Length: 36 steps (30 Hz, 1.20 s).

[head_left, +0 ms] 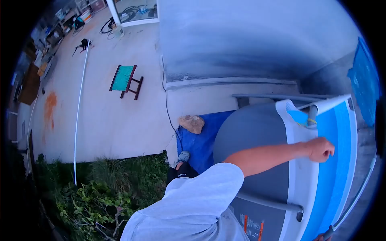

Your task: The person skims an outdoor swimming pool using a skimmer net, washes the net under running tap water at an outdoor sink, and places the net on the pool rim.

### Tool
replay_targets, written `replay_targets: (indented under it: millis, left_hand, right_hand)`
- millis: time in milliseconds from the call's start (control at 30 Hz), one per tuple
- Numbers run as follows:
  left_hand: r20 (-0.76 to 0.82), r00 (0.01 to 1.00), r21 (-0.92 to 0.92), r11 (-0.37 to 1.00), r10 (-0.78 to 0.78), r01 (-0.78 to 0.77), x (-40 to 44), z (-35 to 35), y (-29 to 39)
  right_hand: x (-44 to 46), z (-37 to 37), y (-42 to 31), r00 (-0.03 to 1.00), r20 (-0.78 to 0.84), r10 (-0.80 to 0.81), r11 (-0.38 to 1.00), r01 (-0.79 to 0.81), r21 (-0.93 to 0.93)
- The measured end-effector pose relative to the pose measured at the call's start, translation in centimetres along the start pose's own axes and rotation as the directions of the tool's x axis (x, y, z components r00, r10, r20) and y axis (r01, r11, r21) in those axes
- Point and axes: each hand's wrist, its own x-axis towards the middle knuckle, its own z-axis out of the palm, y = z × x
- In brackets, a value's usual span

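Note:
My left hand (321, 150) is closed in a fist above the white rim of an above-ground pool (307, 188), and nothing sticks out of it. Light blue lining (331, 184) shows inside the pool. At the bottom edge, my right hand (323, 237) is partly cut off, with its fingers wrapped around the dark grip of a long, pale pole (358, 197). The pole runs up along the right side towards a blue net-like sheet (364, 82); the dark image edge hides how they join. Near the far end of the rim, a white flap is folded over a grey frame tube (312, 116).
A rock (191, 123) rests on a blue tarp (197, 140) beside the pool's grey wall (253, 132). A green-topped stool (124, 80), a long white pole (82, 100) and a dark cable (167, 100) are on the concrete. Leafy plants (96, 201) grow at lower left.

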Motion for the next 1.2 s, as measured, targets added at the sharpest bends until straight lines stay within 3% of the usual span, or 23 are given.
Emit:
replay_targets:
  millis: [67,133,233,267,300,400,467,567,667,733,767,833,900,967,1033,1100,1133,1167,1200]
  left_hand:
    - [0.07,0.991,-0.219,0.967,-0.114,0.127,-2.2,-2.4,2.2]
    - [0.154,0.98,-0.284,0.944,-0.128,0.168,-6.0,-6.6,4.7]
    - [0.256,0.902,-0.274,0.869,-0.347,0.412,-13.9,-13.6,7.5]
    - [0.221,0.896,-0.207,0.879,-0.386,0.429,-17.4,-15.7,7.4]
    - [0.2,0.806,-0.206,0.78,-0.558,0.591,-20.5,-18.1,8.2]
    - [0.045,0.664,-0.072,0.661,-0.746,0.747,-30.2,-24.5,10.7]
    - [-0.114,0.539,-0.04,0.546,-0.835,0.837,-37.2,-27.6,12.2]
    - [-0.42,0.358,0.177,0.312,-0.834,0.933,-47.5,-31.3,14.3]
    - [-0.628,0.105,0.206,-0.035,-0.771,0.978,-56.0,-34.9,17.1]
    - [-0.721,-0.195,0.0,-0.282,-0.665,0.959,-59.5,-36.5,19.2]
    - [-0.736,-0.199,-0.015,-0.278,-0.647,0.961,-61.0,-37.2,20.3]
    - [-0.76,-0.397,-0.234,-0.353,-0.514,0.906,-63.0,-37.9,22.4]
    - [-0.763,-0.427,-0.261,-0.373,-0.485,0.89,-64.0,-38.5,23.5]
    - [-0.769,-0.459,-0.291,-0.395,-0.446,0.871,-65.0,-39.0,24.2]
    - [-0.763,-0.361,-0.225,-0.304,-0.536,0.926,-66.1,-39.4,24.6]
    - [-0.773,-0.342,-0.234,-0.262,-0.534,0.936,-65.5,-39.8,25.5]
    - [-0.768,-0.329,-0.231,-0.242,-0.55,0.942,-65.6,-40.1,26.3]
    - [-0.765,-0.31,-0.221,-0.222,-0.565,0.95,-65.6,-40.8,27.2]
    - [-0.754,-0.355,-0.29,-0.205,-0.553,0.935,-64.3,-41.2,28.5]
  right_hand:
    - [1.4,2.5,-2.2,0.997,0.076,-0.018,1.0,0.016,0.027]
    - [3.0,6.2,-3.3,0.979,0.163,-0.121,0.989,0.105,0.101]
    - [4.6,10.5,-3.5,0.96,0.241,-0.14,0.986,0.113,0.122]
    - [4.8,11.4,-3.4,0.971,0.239,-0.028,0.997,0.011,0.074]
    - [5.0,12.7,-3.6,0.968,0.249,0.036,0.993,-0.062,0.096]
    - [5.0,16.3,-6.0,0.93,0.357,0.092,0.966,-0.17,0.195]
    - [5.6,17.1,-6.6,0.816,0.543,0.197,0.955,-0.285,0.081]
    - [5.4,20.5,-8.0,0.771,0.612,0.175,0.969,-0.245,0.032]
    - [5.5,23.9,-9.0,0.685,0.701,0.2,0.971,-0.235,-0.046]
    - [5.8,26.1,-10.0,0.59,0.779,0.213,0.977,-0.148,-0.155]
    - [6.1,27.3,-10.5,0.58,0.791,0.193,0.981,-0.129,-0.146]
    - [6.8,29.6,-11.6,0.42,0.848,0.324,0.939,-0.035,-0.342]
    - [7.8,32.5,-11.7,0.363,0.854,0.372,0.898,0.091,-0.43]
    - [8.9,36.3,-10.2,0.216,0.899,0.382,0.896,0.153,-0.417]
    - [8.3,41.5,-12.9,0.165,0.937,0.309,0.912,0.228,-0.341]
    - [7.7,47.1,-15.2,-0.041,0.943,0.329,0.911,0.275,-0.306]
    - [7.3,50.0,-16.1,-0.054,0.946,0.32,0.914,0.28,-0.293]
    - [6.8,53.5,-16.6,-0.203,0.936,0.288,0.938,0.259,-0.232]
    - [6.7,56.9,-17.2,-0.345,0.905,0.248,0.957,0.231,-0.175]
